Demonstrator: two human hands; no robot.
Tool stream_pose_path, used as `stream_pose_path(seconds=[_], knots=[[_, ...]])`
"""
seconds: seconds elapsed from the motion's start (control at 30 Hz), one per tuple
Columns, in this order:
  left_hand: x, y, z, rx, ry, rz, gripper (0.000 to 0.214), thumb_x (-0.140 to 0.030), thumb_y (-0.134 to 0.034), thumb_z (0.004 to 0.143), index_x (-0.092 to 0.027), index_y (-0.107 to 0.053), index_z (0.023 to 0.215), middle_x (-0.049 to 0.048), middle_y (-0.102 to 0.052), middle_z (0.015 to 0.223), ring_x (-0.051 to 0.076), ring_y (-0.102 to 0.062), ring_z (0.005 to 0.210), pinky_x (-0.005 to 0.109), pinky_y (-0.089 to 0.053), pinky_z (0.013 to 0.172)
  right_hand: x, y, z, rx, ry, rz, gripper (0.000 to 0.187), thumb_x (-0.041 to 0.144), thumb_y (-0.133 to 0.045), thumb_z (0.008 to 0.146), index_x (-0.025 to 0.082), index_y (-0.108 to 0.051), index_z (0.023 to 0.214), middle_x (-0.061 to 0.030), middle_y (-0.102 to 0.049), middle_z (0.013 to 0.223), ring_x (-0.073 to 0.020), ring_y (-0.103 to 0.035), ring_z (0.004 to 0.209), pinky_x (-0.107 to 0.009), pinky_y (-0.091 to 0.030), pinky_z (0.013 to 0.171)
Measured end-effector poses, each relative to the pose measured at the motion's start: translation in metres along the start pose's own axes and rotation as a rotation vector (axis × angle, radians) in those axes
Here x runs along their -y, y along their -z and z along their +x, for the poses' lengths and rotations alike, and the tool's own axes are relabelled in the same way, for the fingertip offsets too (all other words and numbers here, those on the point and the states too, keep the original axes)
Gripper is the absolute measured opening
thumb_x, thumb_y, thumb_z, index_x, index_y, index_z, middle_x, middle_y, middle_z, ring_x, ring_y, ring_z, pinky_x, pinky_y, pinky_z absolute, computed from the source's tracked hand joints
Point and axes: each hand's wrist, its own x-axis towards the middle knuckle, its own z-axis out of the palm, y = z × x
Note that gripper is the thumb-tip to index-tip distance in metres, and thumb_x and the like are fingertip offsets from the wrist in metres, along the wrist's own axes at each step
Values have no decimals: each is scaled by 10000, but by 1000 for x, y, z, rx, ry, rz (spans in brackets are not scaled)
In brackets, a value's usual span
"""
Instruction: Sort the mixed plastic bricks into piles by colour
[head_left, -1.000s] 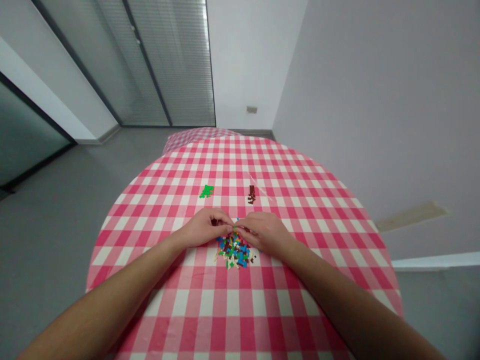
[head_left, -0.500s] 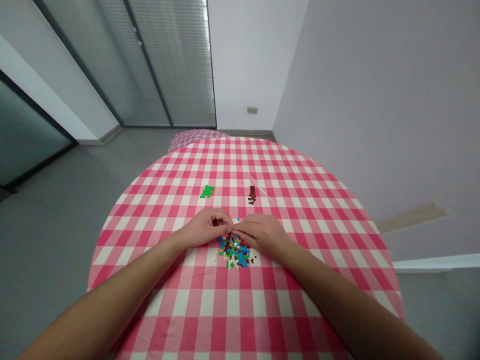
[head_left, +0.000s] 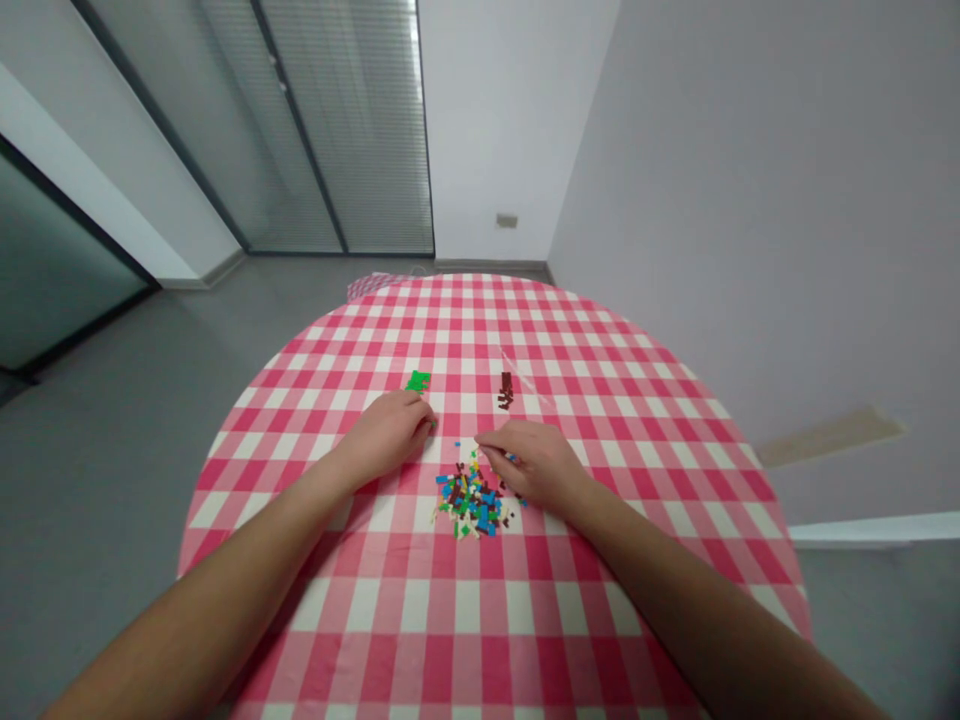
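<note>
1. The pile of tiny plastic building bricks (head_left: pixel 472 500) is a loose, flat scatter of matte, studded pieces in blue, green, dark brown, cream and yellow.
2. The round table's red-and-white gingham tablecloth (head_left: pixel 465 620) is smooth and lies beneath the bricks, with a thin crease near the far pieces.
3. The green bricks (head_left: pixel 418 381) form a small, tidy patch, and the dark brown bricks (head_left: pixel 506 390) form a narrow upright cluster; the two lie apart, beyond the pile.
4. The left hand (head_left: pixel 386 435) is curled, its fingertips just beside the green bricks; I cannot tell whether it holds a piece.
5. The right hand (head_left: pixel 529 460) is apart from the left, its fingers drawn together at the pile's upper right edge; any held piece is hidden.
</note>
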Motion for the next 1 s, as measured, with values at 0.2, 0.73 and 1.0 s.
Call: stream_pose_path(seconds=[0.2,0.73,1.0], knots=[[-1,-3,2,-19,-30,88,287,-214,-463,937,-169,-738,872,90,-681,842,227,-592,845,352,-442,756,1,2,1,13,-23,17,214,236,-499,946,199,-707,984,-38,-758,843,-156,-668,735,-260,-459,657],[-3,6,-10,116,-51,-26,352,-182,-474,907,-249,-709,1160,65,-672,872,222,-624,830,295,-438,696,-4,0,0,-16,-42,44,204,224,-525,929,185,-716,989,-45,-768,881,-167,-695,757,-270,-496,677],[-4,6,-10,94,-71,-11,367,-168,-456,905,-255,-687,1177,58,-677,906,210,-628,852,284,-441,716,-3,1,0,-18,-46,44,210,231,-515,934,197,-712,997,-38,-769,880,-165,-693,756,-270,-494,675]])
